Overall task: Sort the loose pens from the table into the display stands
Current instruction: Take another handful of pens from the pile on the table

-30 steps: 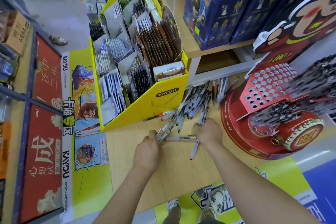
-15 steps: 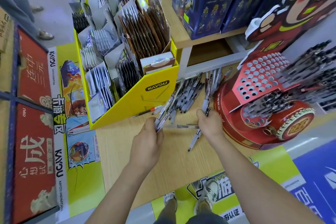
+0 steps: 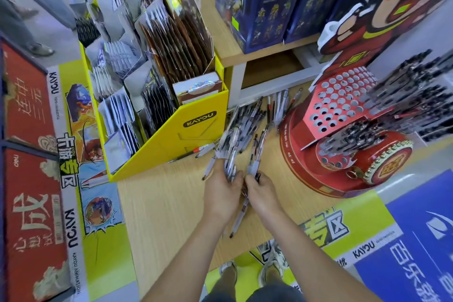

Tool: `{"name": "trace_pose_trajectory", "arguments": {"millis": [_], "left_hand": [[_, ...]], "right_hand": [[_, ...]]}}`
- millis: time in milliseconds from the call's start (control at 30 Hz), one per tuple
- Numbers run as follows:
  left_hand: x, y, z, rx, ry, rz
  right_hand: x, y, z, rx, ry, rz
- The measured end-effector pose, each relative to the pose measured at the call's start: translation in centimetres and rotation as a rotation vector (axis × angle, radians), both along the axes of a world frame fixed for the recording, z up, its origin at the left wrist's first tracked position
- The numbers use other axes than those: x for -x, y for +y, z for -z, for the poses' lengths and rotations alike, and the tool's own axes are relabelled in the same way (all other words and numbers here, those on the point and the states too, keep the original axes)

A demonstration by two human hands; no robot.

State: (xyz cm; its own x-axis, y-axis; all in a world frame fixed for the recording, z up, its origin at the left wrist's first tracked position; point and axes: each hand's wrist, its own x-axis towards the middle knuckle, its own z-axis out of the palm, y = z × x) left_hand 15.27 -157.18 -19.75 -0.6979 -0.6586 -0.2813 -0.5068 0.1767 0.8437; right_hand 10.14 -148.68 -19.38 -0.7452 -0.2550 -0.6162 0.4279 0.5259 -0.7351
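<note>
**Both hands full of pens beside the red pen stand**

The left hand (image 3: pixel 221 193) is curled round a bundle of pens (image 3: pixel 229 152) that fans away from the person, left of the red pen stand (image 3: pixel 306 169). The right hand (image 3: pixel 263 195), nearer the stand and touching the left hand at the fingertips, grips a smaller bunch of pens (image 3: pixel 257 152). One pen (image 3: pixel 240 216) pokes out below both hands; I cannot tell which hand holds it. The pile of loose pens (image 3: pixel 255 115) lies on the wooden table (image 3: pixel 166 208), just left of the stand's round base. The stand's sloped panel of holes holds pens on its right side. A yellow card box (image 3: pixel 196 130) stands farther left of the stand, beyond the pile, with a red-tipped pen (image 3: pixel 202 149) at its foot.
</note>
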Motion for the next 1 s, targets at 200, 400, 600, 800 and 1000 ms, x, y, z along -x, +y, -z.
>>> {"name": "trace_pose_trajectory", "arguments": {"millis": [200, 400, 600, 800, 1000], "left_hand": [[0.2, -2.2, 0.3, 0.054, -0.008, 0.153], [2.2, -0.2, 0.3, -0.412, 0.019, 0.013], [2.1, 1.3, -0.1, -0.690, -0.062, -0.140], [2.5, 0.7, -0.9, -0.751, -0.221, -0.082], [2.3, 0.5, -1.2, -0.609, -0.187, -0.060]], "right_hand": [[2.9, 2.2, -1.2, -0.260, 0.032, -0.262], [2.3, 3.7, -2.3, -0.041, -0.187, -0.261], [0.8, 5.0, -2.1, -0.021, -0.151, -0.371], [0.5, 6.3, -2.9, 0.072, -0.221, -0.392], [1.3, 7.4, -2.7, 0.216, -0.497, 0.108]]}}
